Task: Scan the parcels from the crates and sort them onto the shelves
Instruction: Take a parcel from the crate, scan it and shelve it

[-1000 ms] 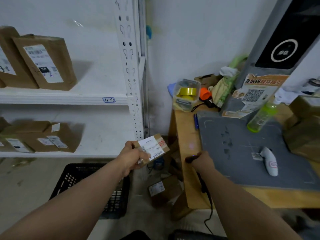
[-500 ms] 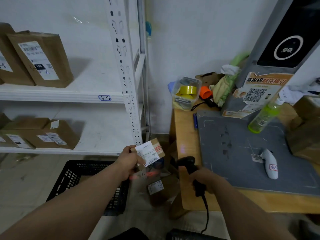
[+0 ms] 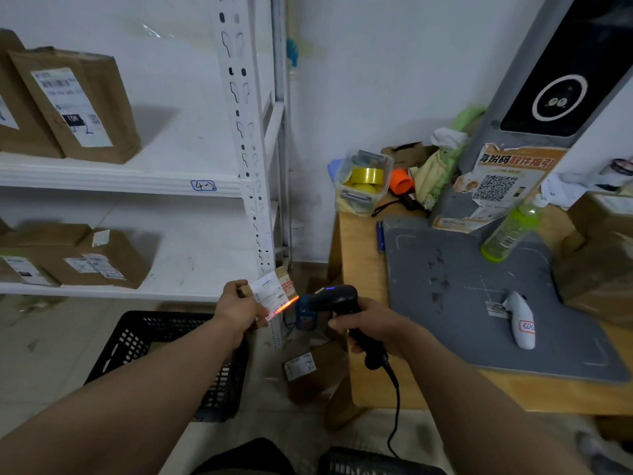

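Note:
My left hand (image 3: 238, 308) grips a small brown parcel (image 3: 275, 291) with a white label, held up in front of the shelf post. My right hand (image 3: 368, 325) grips a black corded barcode scanner (image 3: 337, 298), its head pointing left at the parcel. A red scan line glows across the lower edge of the label. A black plastic crate (image 3: 154, 341) sits on the floor under my left arm. The white shelves (image 3: 113, 176) at the left hold several brown parcels (image 3: 78, 104), some upright above and some lying flat below.
A wooden table (image 3: 359, 255) with a grey mat (image 3: 479, 296) stands at the right, holding a white scanner (image 3: 520, 320), a green bottle (image 3: 507, 231), a tub of yellow tape (image 3: 366, 180) and cardboard boxes. A labelled parcel (image 3: 310, 368) lies on the floor by the table leg.
My right hand picked the black scanner up from the table edge and raised it toward the parcel. The red scan line now falls on the label. My left hand kept holding the parcel.

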`<state>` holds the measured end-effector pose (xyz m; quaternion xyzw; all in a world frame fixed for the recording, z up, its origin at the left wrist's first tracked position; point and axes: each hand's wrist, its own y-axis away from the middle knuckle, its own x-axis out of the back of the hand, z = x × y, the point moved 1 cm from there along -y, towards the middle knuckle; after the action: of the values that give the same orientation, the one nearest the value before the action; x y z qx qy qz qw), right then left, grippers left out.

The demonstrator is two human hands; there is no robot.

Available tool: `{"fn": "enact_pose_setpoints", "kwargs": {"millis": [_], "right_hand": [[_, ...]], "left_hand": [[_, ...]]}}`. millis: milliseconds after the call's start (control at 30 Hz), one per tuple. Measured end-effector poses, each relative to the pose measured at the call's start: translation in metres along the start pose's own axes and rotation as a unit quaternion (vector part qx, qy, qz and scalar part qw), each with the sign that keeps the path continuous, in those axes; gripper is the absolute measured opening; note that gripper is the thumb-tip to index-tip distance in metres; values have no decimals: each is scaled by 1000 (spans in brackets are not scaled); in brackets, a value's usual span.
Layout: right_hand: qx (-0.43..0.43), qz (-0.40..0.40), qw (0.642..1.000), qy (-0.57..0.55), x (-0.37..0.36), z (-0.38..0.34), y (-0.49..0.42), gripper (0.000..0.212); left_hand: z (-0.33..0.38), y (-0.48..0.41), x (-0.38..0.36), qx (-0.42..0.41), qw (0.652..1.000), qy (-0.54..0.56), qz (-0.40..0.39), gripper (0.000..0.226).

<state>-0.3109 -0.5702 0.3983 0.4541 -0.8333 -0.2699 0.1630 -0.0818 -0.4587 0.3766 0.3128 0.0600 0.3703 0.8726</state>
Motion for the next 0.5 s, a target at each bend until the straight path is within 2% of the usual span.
{"fn": "enact_pose_setpoints", "kwargs": {"millis": [333,500], "right_hand": [[17,-41,999,23,-11,-10,-8,29],[10,-16,999,51,-11,-8,-15,29]], "left_hand": [[6,3,6,-1,1000,-13,4,75],[5,2,5,-1,1000,-15,5,76]]}}
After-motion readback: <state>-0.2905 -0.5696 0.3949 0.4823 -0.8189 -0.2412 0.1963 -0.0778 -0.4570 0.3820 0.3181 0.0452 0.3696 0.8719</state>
